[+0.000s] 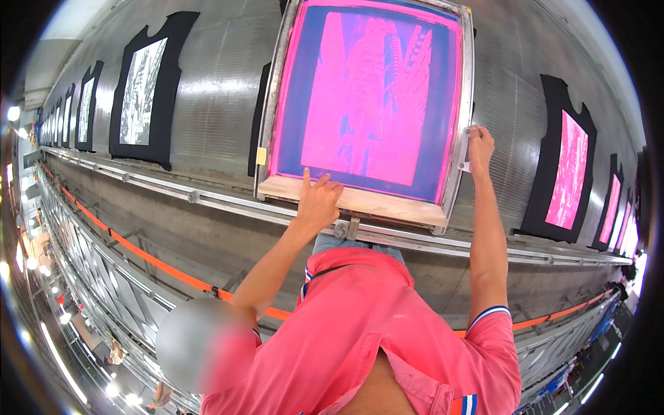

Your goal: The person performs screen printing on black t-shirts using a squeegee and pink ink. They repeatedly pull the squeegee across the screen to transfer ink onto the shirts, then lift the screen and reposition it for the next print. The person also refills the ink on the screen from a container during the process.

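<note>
A screen printing frame with metal sides lies in front of me. Its blue mesh carries a large pink-inked picture area. Along the near end runs a pale wooden bar, perhaps a squeegee handle. My left hand lies over the bar's left part, fingers stretched out and apart toward the mesh. At the frame's right side my right hand is closed, its fingers curled at the metal edge. Black cloth beneath the frame shows only at its left edge.
On the long grey table, black tank tops with white prints lie to the left. Others with pink prints lie to the right. A metal rail follows the near edge. An orange strip runs behind me.
</note>
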Motion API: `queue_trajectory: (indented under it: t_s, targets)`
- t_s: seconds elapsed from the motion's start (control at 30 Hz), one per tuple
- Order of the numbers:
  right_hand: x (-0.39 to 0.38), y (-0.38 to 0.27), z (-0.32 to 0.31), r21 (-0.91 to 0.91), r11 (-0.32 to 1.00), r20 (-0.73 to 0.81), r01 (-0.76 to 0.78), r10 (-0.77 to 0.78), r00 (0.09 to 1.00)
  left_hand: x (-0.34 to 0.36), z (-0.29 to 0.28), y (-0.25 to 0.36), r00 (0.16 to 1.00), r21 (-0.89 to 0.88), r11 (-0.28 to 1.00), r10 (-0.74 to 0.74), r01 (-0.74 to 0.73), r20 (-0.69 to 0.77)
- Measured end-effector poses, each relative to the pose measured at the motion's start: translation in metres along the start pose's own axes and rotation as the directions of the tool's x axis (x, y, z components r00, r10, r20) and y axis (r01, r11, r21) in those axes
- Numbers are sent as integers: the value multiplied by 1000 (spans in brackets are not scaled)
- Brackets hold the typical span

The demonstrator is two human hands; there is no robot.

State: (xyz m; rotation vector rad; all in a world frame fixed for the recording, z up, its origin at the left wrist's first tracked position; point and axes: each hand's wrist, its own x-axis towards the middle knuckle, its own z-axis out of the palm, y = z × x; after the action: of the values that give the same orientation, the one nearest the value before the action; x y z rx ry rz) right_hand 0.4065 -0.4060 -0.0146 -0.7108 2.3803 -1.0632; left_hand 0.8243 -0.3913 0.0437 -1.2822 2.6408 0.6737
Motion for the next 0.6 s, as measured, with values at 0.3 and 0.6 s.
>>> queue_trajectory:
  t_s: [0.3, 0.6]
  targets:
    - [4, -1, -2, -77, 997, -3, 19, -20, 1000, -13, 32, 4, 957, 23, 987, 161, -161, -240]
    - [4, 1, 3, -127, 990, -28, 55, -59, 998, 123, -16, -21, 801, -7, 999, -25, 36, 598]
